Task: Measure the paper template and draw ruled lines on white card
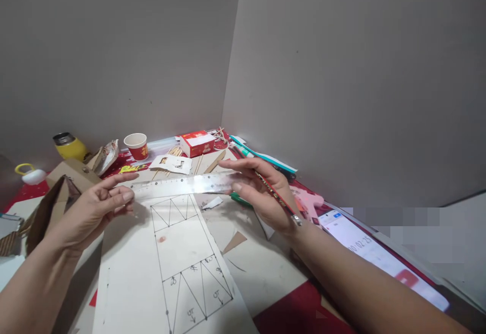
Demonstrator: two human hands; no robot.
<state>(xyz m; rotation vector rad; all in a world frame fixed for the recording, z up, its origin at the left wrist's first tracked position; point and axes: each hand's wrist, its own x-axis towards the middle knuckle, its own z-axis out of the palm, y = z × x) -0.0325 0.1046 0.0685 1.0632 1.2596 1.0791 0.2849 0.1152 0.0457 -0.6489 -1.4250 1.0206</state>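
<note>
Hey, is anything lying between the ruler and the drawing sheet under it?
Nothing visible. The metal ruler, held at its ends by the left hand and right hand, is over the drawing sheet at its top edge. A paper scrap lies beside the sheet.

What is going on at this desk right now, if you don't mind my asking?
A person holds a metal ruler by its two ends across the top of a sheet of paper that has a frame of triangles drawn on it. The left hand pinches the left end. The right hand grips the right end with a red pencil tucked in its fingers. A paper cup and a red box stand behind.
</note>
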